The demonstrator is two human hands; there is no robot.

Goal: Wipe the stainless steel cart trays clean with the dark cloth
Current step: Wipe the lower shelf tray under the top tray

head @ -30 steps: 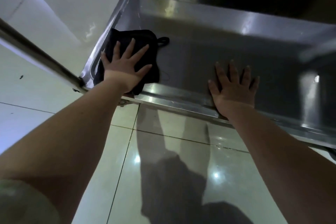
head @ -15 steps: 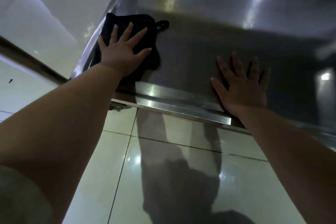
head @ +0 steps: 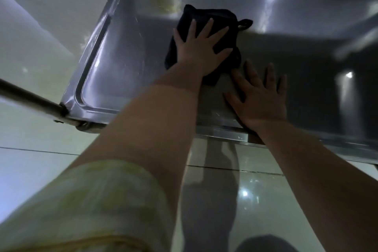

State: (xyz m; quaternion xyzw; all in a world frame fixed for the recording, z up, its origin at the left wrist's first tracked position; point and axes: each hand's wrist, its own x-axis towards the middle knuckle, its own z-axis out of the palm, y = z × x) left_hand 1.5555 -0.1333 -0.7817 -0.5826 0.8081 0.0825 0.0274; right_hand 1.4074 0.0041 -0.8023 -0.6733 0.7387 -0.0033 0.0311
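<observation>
My left grip (head: 201, 49), fingers spread flat, presses the dark folded cloth (head: 223, 18) on the stainless steel cart tray (head: 122, 63). The cloth has swept from the near-left corner to mid-tray by the far wall. My right grip (head: 259, 96), also spread, braces just beside it. The right side likely awaits.

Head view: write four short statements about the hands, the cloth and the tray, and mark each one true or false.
1. The left hand lies flat on the cloth. True.
2. The right hand grips the cloth. False: it rests flat, fingers spread, on the bare tray.
3. The cloth has a small loop at one corner. True.
4. The cloth sits against the tray's left rim. False: it is well away from that rim, up by the far wall.
</observation>
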